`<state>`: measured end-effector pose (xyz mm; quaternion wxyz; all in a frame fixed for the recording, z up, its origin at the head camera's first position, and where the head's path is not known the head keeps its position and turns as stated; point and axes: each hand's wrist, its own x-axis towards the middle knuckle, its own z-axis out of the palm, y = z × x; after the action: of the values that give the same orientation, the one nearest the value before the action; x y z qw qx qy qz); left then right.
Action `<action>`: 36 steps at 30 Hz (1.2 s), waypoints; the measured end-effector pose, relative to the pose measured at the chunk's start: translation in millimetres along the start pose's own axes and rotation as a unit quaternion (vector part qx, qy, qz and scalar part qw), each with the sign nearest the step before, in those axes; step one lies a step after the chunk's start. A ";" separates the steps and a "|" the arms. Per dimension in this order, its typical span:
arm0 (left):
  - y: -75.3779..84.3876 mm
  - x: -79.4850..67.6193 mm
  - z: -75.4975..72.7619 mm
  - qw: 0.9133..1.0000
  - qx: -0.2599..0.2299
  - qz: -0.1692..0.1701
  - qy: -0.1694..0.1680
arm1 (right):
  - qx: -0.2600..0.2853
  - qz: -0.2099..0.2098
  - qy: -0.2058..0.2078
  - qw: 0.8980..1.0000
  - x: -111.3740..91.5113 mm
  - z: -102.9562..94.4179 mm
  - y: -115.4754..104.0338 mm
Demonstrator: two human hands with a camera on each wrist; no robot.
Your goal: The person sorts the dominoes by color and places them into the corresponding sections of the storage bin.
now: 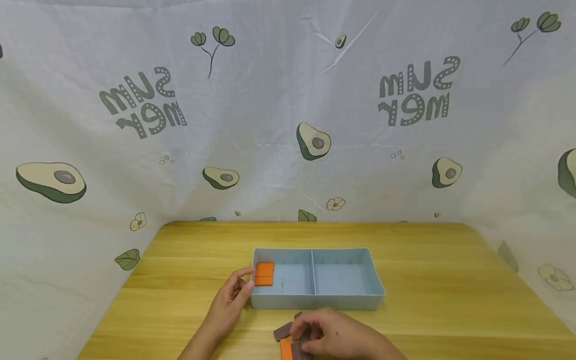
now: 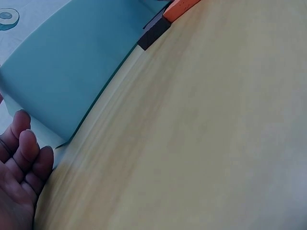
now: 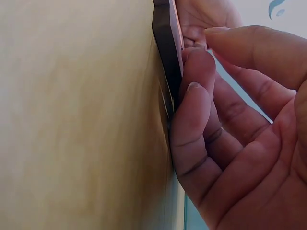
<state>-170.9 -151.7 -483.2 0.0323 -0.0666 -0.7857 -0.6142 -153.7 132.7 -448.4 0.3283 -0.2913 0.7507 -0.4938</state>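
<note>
A light blue box [image 1: 317, 302] with two compartments stands on the table. Orange rectangular blocks [image 1: 264, 273] lie against the left wall of its left compartment. My left hand [image 1: 228, 302] touches the box's left side near the front corner with thumb and forefinger; its other fingers are loosely bent beside the box [image 2: 62, 72] in the left wrist view. In front of the box, my right hand [image 1: 335, 332] is over a group of brown blocks [image 1: 283, 331] and an orange block [image 1: 286, 349]. Its fingertips touch a dark block [image 3: 168, 52], the thumb apart from them, partly hiding the group.
The wooden table [image 1: 427, 280] extends on both sides of the box. A white curtain [image 1: 270, 100] with avocado prints hangs behind and along the sides. A divider [image 1: 313, 272] splits the box, and no block shows in its right compartment.
</note>
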 end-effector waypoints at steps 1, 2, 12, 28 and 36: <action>0.2 0.4 -0.1 1.000 0.000 0.000 0.000 | -0.004 0.004 0.004 1.000 0.5 -0.2 -0.4; 0.3 0.8 -0.2 1.000 -0.001 0.000 0.000 | -0.004 0.008 0.007 1.000 0.9 -0.3 -1.0; -0.4 2.5 -1.6 1.000 0.000 -0.001 -0.001 | 0.022 -0.027 -0.048 0.998 3.7 9.3 -7.0; 0.1 2.9 -1.0 1.000 -0.001 0.001 -0.005 | -0.174 -0.057 0.036 0.982 16.3 13.8 -10.3; 0.1 1.6 -1.1 1.000 -0.001 -0.006 -0.004 | -0.229 -0.006 0.068 0.971 18.1 14.5 -14.4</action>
<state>-172.5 -152.7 -482.6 0.0253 -0.0638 -0.7857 -0.6148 -151.9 106.0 -442.9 0.1980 -0.3286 0.8630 -0.3288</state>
